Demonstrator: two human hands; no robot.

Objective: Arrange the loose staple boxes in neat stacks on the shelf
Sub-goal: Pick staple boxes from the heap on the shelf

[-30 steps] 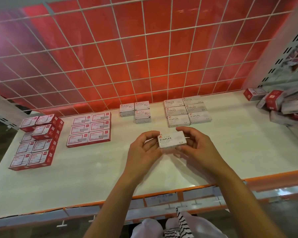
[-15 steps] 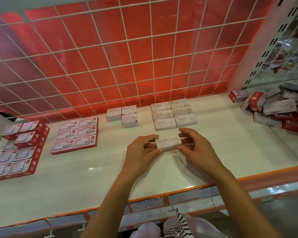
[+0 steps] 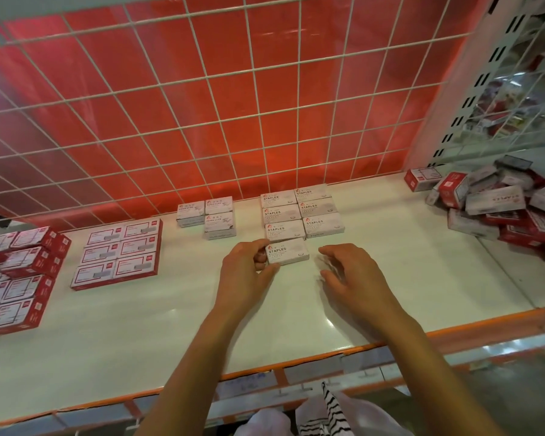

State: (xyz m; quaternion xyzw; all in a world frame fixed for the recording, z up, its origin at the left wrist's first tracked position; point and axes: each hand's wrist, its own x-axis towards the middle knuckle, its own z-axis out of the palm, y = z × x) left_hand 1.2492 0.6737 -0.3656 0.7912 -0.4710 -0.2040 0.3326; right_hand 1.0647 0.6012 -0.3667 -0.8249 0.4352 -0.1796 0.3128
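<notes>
A grey staples box [image 3: 287, 252] lies flat on the white shelf [image 3: 177, 303], directly in front of the left column of a neat two-column block of grey staples boxes [image 3: 301, 212]. My left hand [image 3: 249, 272] pinches the box's left end with thumb and fingers. Just right of the box, my right hand [image 3: 350, 275] hovers with its fingers spread, holding nothing. A loose heap of red and grey boxes [image 3: 501, 209] sits at the far right.
Left of the grey block stand three paper-clip boxes [image 3: 206, 215], a flat block of red-and-white boxes [image 3: 117, 253] and stacked red boxes [image 3: 16, 275] at the far left. A white wire grid [image 3: 233, 105] backs the shelf. An orange strip [image 3: 390, 338] edges the front.
The box was held in both hands above the shelf; now it rests in front of the grey block's left column. My right hand has let go and moved right.
</notes>
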